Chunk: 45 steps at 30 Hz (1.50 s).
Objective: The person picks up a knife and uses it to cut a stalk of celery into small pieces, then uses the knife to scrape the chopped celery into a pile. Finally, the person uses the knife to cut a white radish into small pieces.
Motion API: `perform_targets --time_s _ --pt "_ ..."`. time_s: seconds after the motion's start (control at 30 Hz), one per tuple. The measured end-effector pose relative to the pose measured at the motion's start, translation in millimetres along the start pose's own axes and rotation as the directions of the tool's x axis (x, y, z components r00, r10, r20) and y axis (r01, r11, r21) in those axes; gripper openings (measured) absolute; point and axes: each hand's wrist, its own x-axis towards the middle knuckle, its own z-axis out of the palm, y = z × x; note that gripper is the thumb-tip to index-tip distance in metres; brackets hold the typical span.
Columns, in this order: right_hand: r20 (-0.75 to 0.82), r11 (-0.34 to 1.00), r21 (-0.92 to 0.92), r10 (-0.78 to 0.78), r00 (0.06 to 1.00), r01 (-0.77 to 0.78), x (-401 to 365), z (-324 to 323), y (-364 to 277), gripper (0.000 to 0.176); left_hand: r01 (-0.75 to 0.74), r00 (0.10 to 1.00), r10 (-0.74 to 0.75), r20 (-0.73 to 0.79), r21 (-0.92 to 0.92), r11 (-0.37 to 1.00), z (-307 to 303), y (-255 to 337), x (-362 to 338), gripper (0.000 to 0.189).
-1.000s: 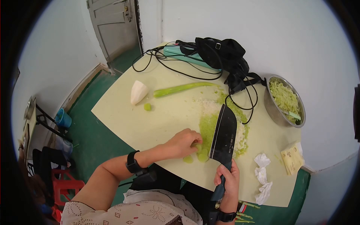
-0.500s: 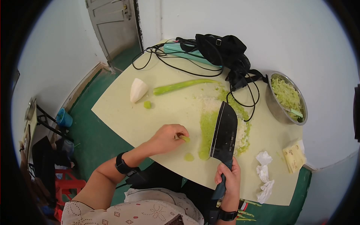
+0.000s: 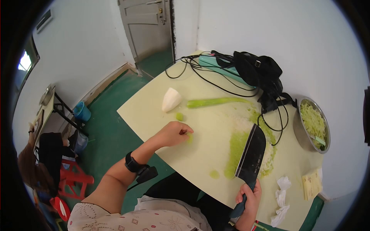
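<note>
My right hand (image 3: 249,196) is wrapped round the handle of a black cleaver (image 3: 252,156), its blade pointing away over chopped green bits (image 3: 236,154) on the pale table (image 3: 204,154). My left hand (image 3: 175,134) pinches a small green slice (image 3: 189,138) over the table, left of the bits. A green round (image 3: 179,116) lies just beyond my left hand, near a white peeled piece (image 3: 171,100). Behind them stretches a long green stalk (image 3: 216,102). One flat green slice (image 3: 214,174) rests near the front edge.
A metal bowl (image 3: 312,125) of green shreds stands at the right. Black straps (image 3: 258,69) and cables lie at the back. Crumpled tissues (image 3: 282,198) and a yellow packet (image 3: 311,184) are at the right front. Another person's arm (image 3: 31,142) shows far left, near a red stool (image 3: 75,177).
The view has turned left, so the table appears further right and lower. My left hand has moved toward the green round and white piece, still pinching the slice. The cleaver remains in my right hand.
</note>
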Motion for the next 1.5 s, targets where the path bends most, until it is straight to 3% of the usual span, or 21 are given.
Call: perform_targets --time_s 0.07,0.17,0.47,0.57,0.67,0.97,1.07,1.17,1.27,1.37,1.5 --pt "0.031 0.998 -0.048 -0.030 0.999 0.032 1.6 -4.3 4.6 0.026 0.000 0.998 0.004 -0.069 0.068 0.998 -1.5 -4.1 0.9 0.027" --pt "-0.008 0.997 -0.076 -0.033 0.999 0.033 1.5 -5.9 6.2 0.025 -0.146 0.981 0.167 -0.102 0.191 0.971 4.5 -10.2 -1.8 0.028" --pt "0.028 0.989 -0.130 -0.071 0.997 0.074 2.2 -4.4 5.6 0.026 -0.120 0.979 0.136 -0.154 0.107 0.987 16.2 0.9 -13.6 0.028" --pt "0.025 0.993 -0.106 -0.054 0.998 0.056 0.9 0.2 3.7 0.027 -0.163 0.950 0.214 -0.229 0.224 0.961 15.2 7.6 -17.5 0.026" --pt "0.018 0.993 -0.111 -0.043 0.999 0.044 0.6 0.9 3.3 0.028 -0.228 0.930 0.309 -0.199 0.344 0.911 17.6 4.8 -17.9 0.025" --pt "0.019 0.996 -0.078 -0.034 0.999 0.035 0.7 2.8 2.2 0.024 -0.307 0.885 0.391 -0.254 0.312 0.899 39.2 -3.3 -23.2 0.033" --pt "0.028 0.996 -0.076 -0.038 0.999 0.040 1.5 1.2 3.6 0.023 -0.288 0.909 0.345 -0.236 0.243 0.926 37.5 -6.5 -20.4 0.032" --pt "0.030 0.996 -0.082 -0.038 0.999 0.040 0.8 1.2 4.0 0.024 -0.173 0.918 0.250 -0.307 0.255 0.951 20.9 -10.8 -14.5 0.033" --pt "0.037 0.989 -0.136 -0.053 0.998 0.057 1.0 0.1 6.0 0.025 0.009 0.932 0.049 -0.360 0.159 0.987 -2.2 -11.2 -11.8 0.028" --pt "0.043 0.988 -0.142 -0.052 0.998 0.058 1.5 1.3 5.4 0.025 0.070 0.944 -0.075 -0.321 -0.028 0.997 -8.1 -18.1 -9.4 0.022" --pt "0.035 0.986 -0.158 -0.052 0.998 0.057 1.9 1.0 5.7 0.026 0.092 0.952 -0.085 -0.293 0.010 0.996 -9.2 -18.7 -4.6 0.017"
